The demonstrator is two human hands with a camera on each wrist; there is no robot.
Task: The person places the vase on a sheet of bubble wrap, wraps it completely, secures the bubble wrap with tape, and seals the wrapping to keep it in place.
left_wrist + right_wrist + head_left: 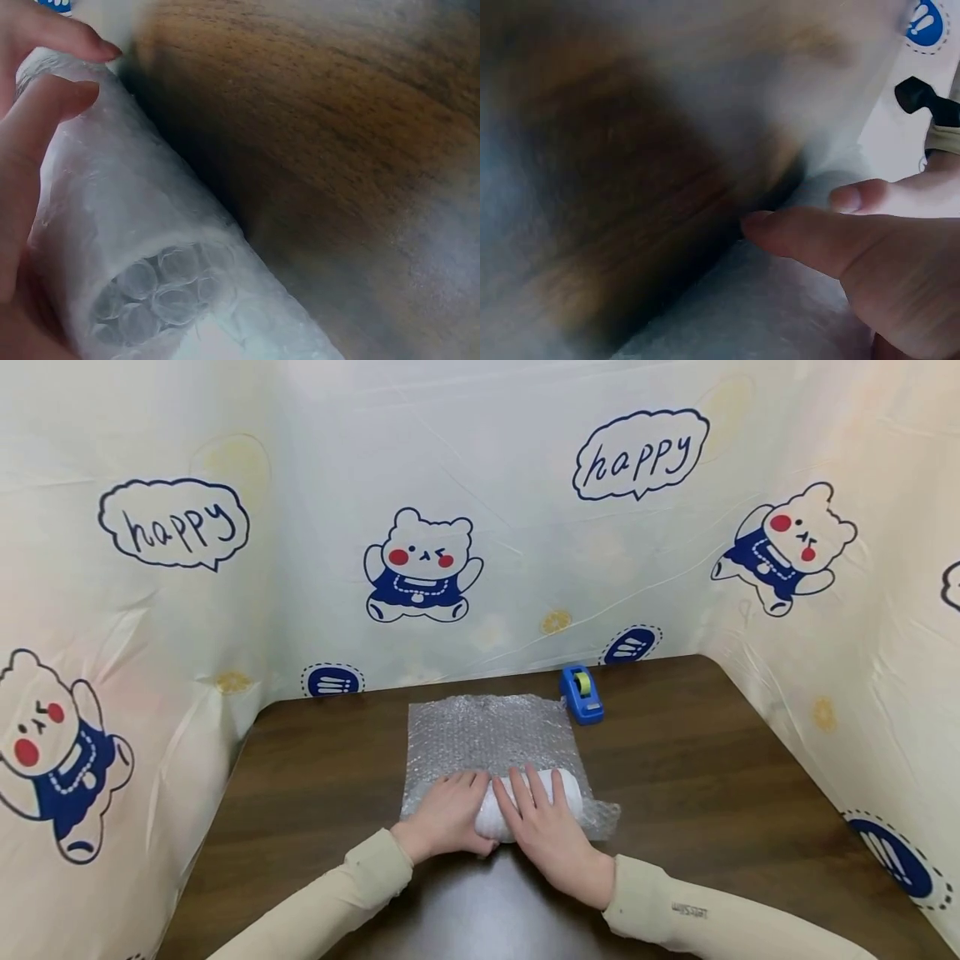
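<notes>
A white roll [487,818] lies crosswise on the near part of a sheet of clear bubble wrap [487,735], which spreads flat behind it. My left hand [446,814] grips the roll's left end, thumb on the near side and fingers over the top. Spread and fairly straight, the fingers of my right hand [551,835] rest across the roll's right half. In the left wrist view, bubble wrap [161,292] shows at the roll's end. Its near side meets my right thumb [795,236] in the right wrist view. What lies inside the roll is hidden.
A blue tape dispenser [583,697] with yellowish tape stands behind the sheet's far right corner. Everything rests on a dark brown wooden table [315,777]. A pale printed curtain [510,568] hangs along the back and both sides.
</notes>
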